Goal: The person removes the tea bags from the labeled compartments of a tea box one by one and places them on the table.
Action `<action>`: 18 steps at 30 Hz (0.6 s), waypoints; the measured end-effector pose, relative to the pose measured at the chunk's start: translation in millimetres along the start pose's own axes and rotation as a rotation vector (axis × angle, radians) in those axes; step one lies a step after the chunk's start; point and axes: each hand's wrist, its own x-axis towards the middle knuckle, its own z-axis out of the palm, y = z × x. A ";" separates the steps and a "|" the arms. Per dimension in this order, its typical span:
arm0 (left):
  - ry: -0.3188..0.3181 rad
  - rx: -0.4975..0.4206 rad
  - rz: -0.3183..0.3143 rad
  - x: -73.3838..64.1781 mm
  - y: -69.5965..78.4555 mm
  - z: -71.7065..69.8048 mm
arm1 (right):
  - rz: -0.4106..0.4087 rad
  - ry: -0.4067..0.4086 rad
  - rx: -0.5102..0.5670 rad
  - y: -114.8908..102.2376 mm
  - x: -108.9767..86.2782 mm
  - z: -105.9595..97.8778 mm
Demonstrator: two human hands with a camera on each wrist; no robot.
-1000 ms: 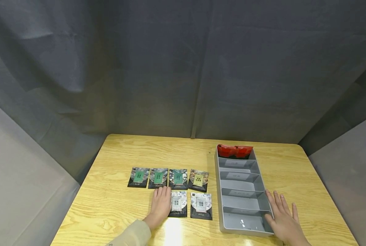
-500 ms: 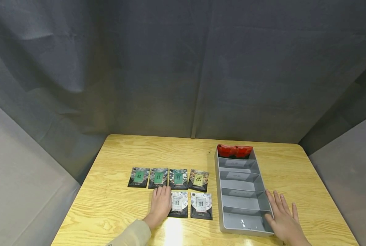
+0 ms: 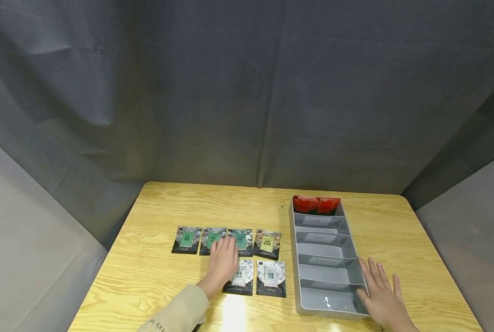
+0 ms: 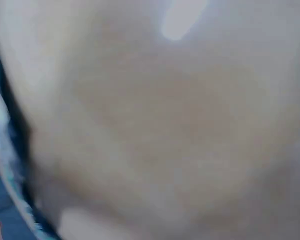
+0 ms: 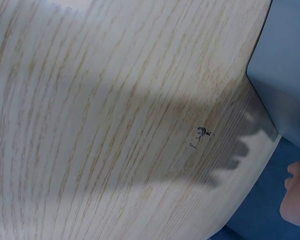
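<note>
In the head view my left hand [image 3: 223, 262] reaches forward over the left side of a white-and-black sachet [image 3: 239, 278]. Its fingers look straight, with the tips over the lower parts of two green-labelled sachets [image 3: 213, 235]; the thumb is hidden. A second white-and-black sachet [image 3: 270, 278] lies just right of the first. My right hand [image 3: 383, 297] has spread fingers and rests against the near right side of a grey divided box [image 3: 298, 276]. The left wrist view is blurred, with a sachet-like dark edge at its left. Fingertips [image 5: 296, 197] show low in the right wrist view.
Another green-labelled sachet [image 3: 187, 240], a teal-labelled one [image 3: 241, 240] and a yellow-labelled one [image 3: 267, 243] lie in the back row. Red sachets [image 3: 316, 204] stand in the box's far compartment. The wooden table [image 3: 147, 276] ends at a dark curtain [image 3: 213, 115].
My left hand has moved forward and slightly right, its fingertips now over the back row. More of the left white-and-black sachet's lower corner shows. The right hand stays where it was.
</note>
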 end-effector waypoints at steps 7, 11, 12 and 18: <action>0.036 0.050 0.087 45.7 23.6 -7.7 | -0.002 0.019 -0.006 -0.6 -0.6 0.5; -0.001 0.098 0.141 71.1 39.0 -8.5 | -0.013 0.038 -0.011 0.1 -1.6 1.2; -0.018 0.111 0.149 77.1 43.1 -8.4 | -0.014 0.041 -0.012 0.2 -1.7 1.3; -0.097 0.140 0.179 108.5 70.7 -4.7 | -0.005 0.030 -0.014 1.3 -0.5 1.2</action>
